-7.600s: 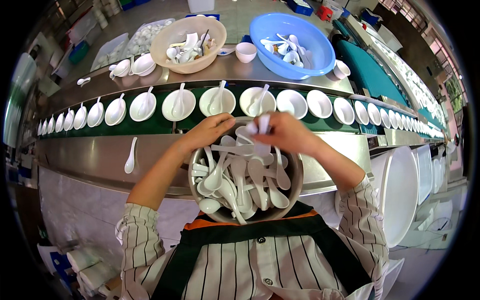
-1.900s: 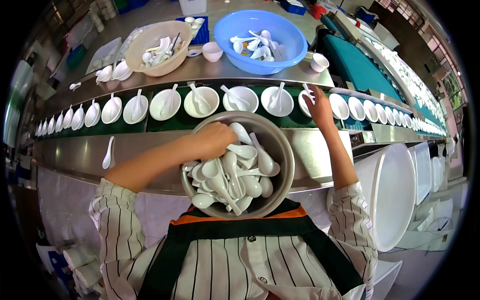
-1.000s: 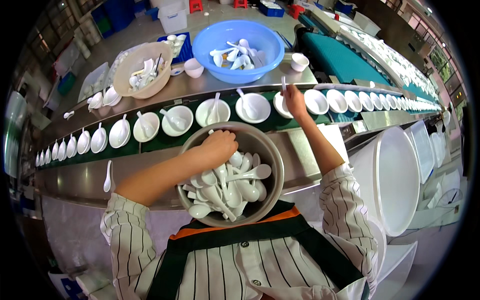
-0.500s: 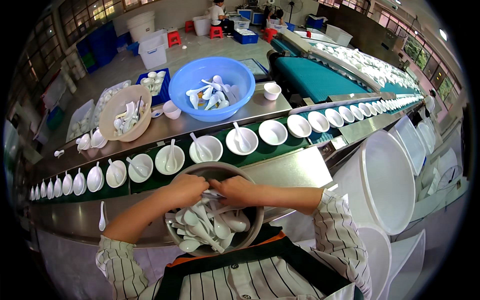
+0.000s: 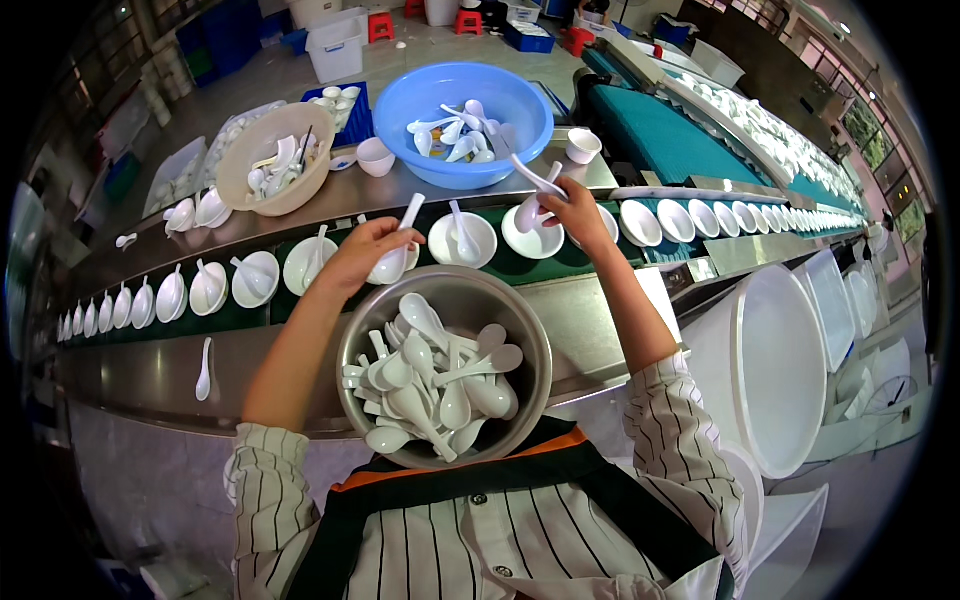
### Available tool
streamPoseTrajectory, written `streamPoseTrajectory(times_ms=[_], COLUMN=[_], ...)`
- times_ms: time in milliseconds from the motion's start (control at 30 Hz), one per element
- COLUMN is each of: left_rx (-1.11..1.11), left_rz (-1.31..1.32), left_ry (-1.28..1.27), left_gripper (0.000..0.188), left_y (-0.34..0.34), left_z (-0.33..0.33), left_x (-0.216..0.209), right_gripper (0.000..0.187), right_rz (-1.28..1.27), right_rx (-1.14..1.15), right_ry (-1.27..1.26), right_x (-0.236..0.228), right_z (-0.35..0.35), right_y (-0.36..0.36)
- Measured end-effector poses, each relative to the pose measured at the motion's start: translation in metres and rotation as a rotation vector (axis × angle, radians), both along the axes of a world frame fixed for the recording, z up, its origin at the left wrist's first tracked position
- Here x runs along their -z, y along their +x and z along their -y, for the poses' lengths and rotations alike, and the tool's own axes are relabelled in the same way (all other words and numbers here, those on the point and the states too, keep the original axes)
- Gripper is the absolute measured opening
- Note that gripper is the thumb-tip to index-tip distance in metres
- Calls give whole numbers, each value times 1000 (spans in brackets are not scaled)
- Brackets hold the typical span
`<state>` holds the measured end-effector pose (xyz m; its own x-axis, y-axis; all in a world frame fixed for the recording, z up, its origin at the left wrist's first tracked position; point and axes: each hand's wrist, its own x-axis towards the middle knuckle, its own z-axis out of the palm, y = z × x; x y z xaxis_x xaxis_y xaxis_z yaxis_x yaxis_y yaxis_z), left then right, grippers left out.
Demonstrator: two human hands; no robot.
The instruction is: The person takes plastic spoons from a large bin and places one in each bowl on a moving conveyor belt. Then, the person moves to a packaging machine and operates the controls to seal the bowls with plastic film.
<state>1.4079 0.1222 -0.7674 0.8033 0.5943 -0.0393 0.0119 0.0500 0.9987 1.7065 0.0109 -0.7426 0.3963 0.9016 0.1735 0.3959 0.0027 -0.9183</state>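
My left hand (image 5: 365, 255) is closed on a white soup spoon (image 5: 412, 211), whose handle points up and whose bowl end is low over the green conveyor belt (image 5: 510, 268). Farther right, my right hand (image 5: 577, 214) grips white spoons (image 5: 535, 176), apparently two, above a white bowl (image 5: 533, 243) on the belt. Between my forearms, a steel basin (image 5: 543, 372) stands close to my body with a pile of white spoons (image 5: 410, 385). Just right of my left hand, another belt bowl (image 5: 481, 232) has a spoon leaning in it.
A row of white bowls with spoons (image 5: 171, 298) runs left along the belt; more bowls (image 5: 676, 221) line its right. Behind stand a blue basin (image 5: 545, 120) and a beige basin (image 5: 228, 172) holding spoons. A loose spoon (image 5: 204, 372) lies left; a large white tub (image 5: 745, 380) stands right.
Both hands have left the spoon pile in the steel basin and moved apart, out over the belt, each carrying spoons. The view has shifted, so the background sits higher.
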Motion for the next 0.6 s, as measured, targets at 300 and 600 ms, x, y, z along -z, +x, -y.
streamPoseTrajectory(times_ms=[300,600], left_rx=[108,-32], left_rz=[-63,69], left_ry=[-52,33], left_gripper=[29,28], left_y=[11,58], left_z=[19,19], left_x=[2,8], right_gripper=[20,47], right_rz=[507,146], right_rx=[443,-140], right_ry=[-2,69], right_x=[79,11], right_z=[-22,-8], right_y=[29,-26])
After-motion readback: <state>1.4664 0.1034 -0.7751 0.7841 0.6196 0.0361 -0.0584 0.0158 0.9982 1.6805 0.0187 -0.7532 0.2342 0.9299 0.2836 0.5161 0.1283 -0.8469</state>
